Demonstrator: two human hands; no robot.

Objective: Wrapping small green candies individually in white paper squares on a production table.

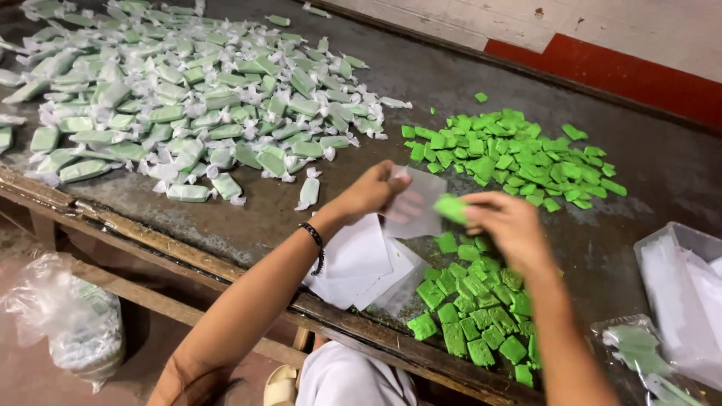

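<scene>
My left hand (370,192) pinches a translucent white wrapper sheet (418,204) held up over the table. My right hand (506,224) grips a bright green candy piece (450,207) and presses it against that sheet. Just below my hands lies a stack of white wrapper sheets (361,263). A heap of unwrapped green pieces (470,312) sits near the table's front edge under my right forearm. A black bracelet circles my left wrist.
A large pile of wrapped candies (188,98) covers the far left of the dark metal table (451,83). Another spread of green pieces (511,154) lies far right. A clear container (681,248) stands at the right edge; a plastic bag (71,319) sits on the floor at left.
</scene>
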